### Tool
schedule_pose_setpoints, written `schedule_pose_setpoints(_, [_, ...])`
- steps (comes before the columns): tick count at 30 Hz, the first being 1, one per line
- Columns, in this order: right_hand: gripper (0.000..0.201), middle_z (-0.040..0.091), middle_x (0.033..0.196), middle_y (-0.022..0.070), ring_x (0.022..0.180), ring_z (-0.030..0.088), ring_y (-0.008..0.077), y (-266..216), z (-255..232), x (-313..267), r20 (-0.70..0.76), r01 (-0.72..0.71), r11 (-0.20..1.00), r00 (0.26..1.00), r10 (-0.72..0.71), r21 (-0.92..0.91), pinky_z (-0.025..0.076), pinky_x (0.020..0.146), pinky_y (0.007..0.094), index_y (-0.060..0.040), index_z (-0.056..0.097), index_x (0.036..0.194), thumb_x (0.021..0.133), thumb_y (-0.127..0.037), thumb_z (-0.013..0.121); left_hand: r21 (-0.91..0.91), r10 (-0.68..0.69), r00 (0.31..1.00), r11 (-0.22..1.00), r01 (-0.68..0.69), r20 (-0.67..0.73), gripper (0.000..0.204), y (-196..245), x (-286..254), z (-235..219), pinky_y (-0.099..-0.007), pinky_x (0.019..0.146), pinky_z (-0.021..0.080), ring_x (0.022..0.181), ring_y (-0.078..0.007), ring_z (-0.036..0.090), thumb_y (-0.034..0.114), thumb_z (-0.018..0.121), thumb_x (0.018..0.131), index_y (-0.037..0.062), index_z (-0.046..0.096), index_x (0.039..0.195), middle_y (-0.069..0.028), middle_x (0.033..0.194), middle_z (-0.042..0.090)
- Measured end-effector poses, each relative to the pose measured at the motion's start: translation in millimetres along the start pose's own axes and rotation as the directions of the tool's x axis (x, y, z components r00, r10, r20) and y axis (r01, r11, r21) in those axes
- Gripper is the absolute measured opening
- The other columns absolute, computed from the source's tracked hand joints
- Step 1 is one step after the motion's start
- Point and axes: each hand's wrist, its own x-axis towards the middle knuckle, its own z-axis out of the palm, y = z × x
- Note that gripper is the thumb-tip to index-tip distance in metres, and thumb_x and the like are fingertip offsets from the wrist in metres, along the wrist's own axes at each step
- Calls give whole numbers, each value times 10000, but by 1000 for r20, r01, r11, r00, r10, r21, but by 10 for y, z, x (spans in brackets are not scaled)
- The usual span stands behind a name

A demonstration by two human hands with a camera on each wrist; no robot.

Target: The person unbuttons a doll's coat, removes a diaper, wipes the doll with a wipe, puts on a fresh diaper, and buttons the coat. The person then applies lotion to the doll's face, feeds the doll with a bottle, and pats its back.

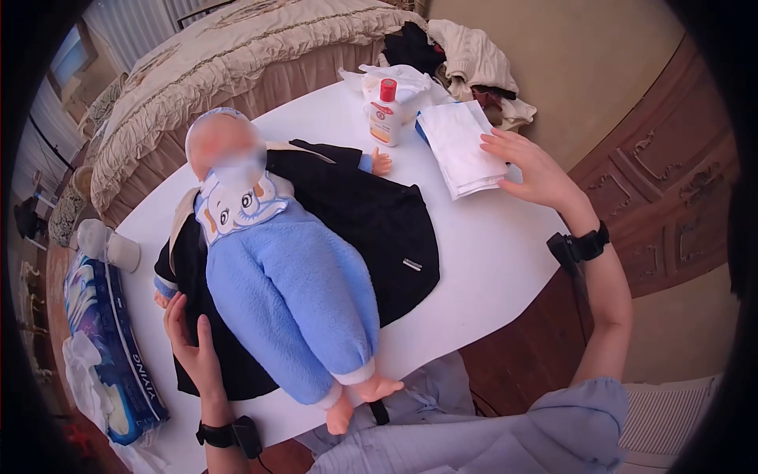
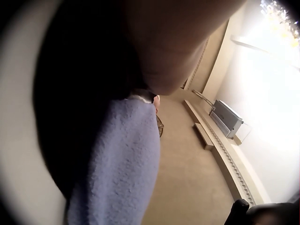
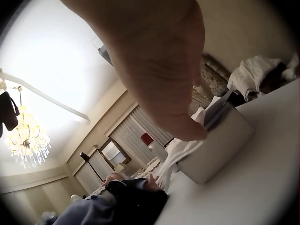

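Observation:
A baby doll (image 1: 288, 268) in a fuzzy blue outfit and a bib with an elephant face lies on its back on a black garment (image 1: 387, 245). My left hand (image 1: 196, 351) rests on that garment beside the doll's leg, fingertips right by the doll's small hand (image 1: 162, 299). My right hand (image 1: 543, 172) reaches to a stack of white folded cloths or wipes (image 1: 462, 146), its fingers extended over the near edge and the thumb apart below. In the right wrist view a pale box (image 3: 215, 145) sits beneath the white sheets, close under my thumb.
A white bottle with a red cap (image 1: 384, 118) stands behind the doll's arm, near a crumpled white bag (image 1: 410, 91). At the table's left lie a blue package (image 1: 118, 347) and a white roll or cup (image 1: 122, 251). A bed (image 1: 237, 55) borders the white table (image 1: 497, 268).

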Motion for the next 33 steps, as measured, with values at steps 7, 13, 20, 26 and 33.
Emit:
schedule_pose_setpoints(7, [643,521,1444,82,1398,407,275,129,-95,-13,22,18,996,1000,-17,-89,303,1184,429,-95,557,1363,750,101,565,-37,-4,1000,999,3,-26,385,18,-8,39,-379,1166,302,1338,-249,445,7,571,923,-8,517,1305,-132,1389,486])
schedule_pose_setpoints(13, [617,541,1420,87,1370,444,281,113,19,39,1,101,990,995,-101,-99,319,1174,425,-101,569,1349,771,112,539,-32,-6,1000,999,5,-27,384,15,-11,36,-377,1164,304,1339,-250,445,4,566,924,-4,519,1304,-133,1389,490])
schedule_pose_setpoints(20, [443,627,1304,120,1289,532,291,244,79,70,66,-51,972,997,36,231,413,1091,392,-60,643,1252,825,41,583,96,171,985,980,-174,36,460,271,-14,49,-420,1165,278,1347,-320,440,-26,600,840,-7,528,1294,-160,1386,507])
schedule_pose_setpoints(26, [340,674,1223,144,1202,603,280,311,141,76,29,-18,955,1000,10,295,478,1005,360,-29,691,1165,837,1,607,266,440,691,698,-665,574,588,713,-107,-232,-555,1106,359,1285,-404,482,-55,621,662,65,580,1236,-164,1301,561])
schedule_pose_setpoints(33, [275,702,1052,99,1010,647,257,394,367,163,50,-353,664,901,430,659,504,878,334,-43,724,1084,821,-14,648,193,435,433,493,-848,790,541,733,-314,-308,-546,1105,367,1325,-324,432,131,745,694,269,612,1200,-65,1379,497])
